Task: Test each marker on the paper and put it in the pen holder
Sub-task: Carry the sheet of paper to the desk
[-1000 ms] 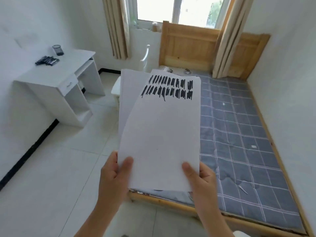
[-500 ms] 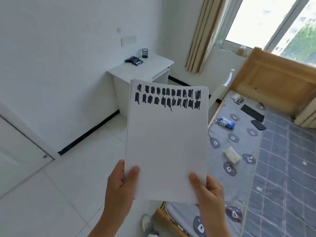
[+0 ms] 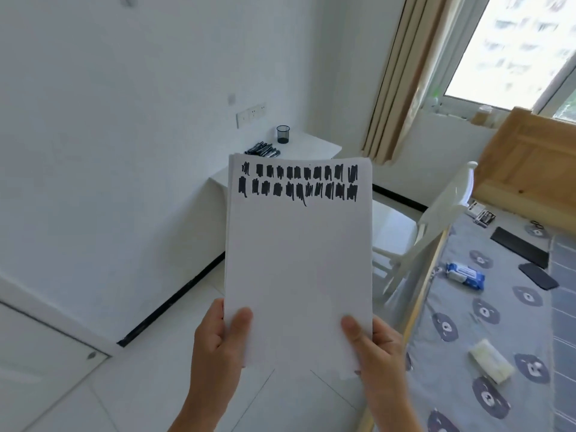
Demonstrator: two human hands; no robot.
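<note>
I hold a stack of white paper (image 3: pixel 297 263) upright in front of me, its top sheet marked with two rows of black scribbles. My left hand (image 3: pixel 218 341) grips its lower left corner, my right hand (image 3: pixel 375 347) its lower right corner. Beyond the paper's top edge a white desk (image 3: pixel 314 148) stands against the wall. On it lie several black markers (image 3: pixel 263 150) in a pile, and a black mesh pen holder (image 3: pixel 283 134) stands just behind them. The paper hides most of the desk.
A white chair (image 3: pixel 430 232) stands right of the paper, beside a wooden-framed bed (image 3: pixel 530 163) with a grey sheet. On the bed lie a wipes pack (image 3: pixel 465 275), dark flat items and a small white packet. Curtains and a window are at upper right. White tiled floor lies below.
My view has swung left and closer to the desk; the desk, markers and pen holder now sit straight ahead above the paper. Both hands keep the same grip on the paper.
</note>
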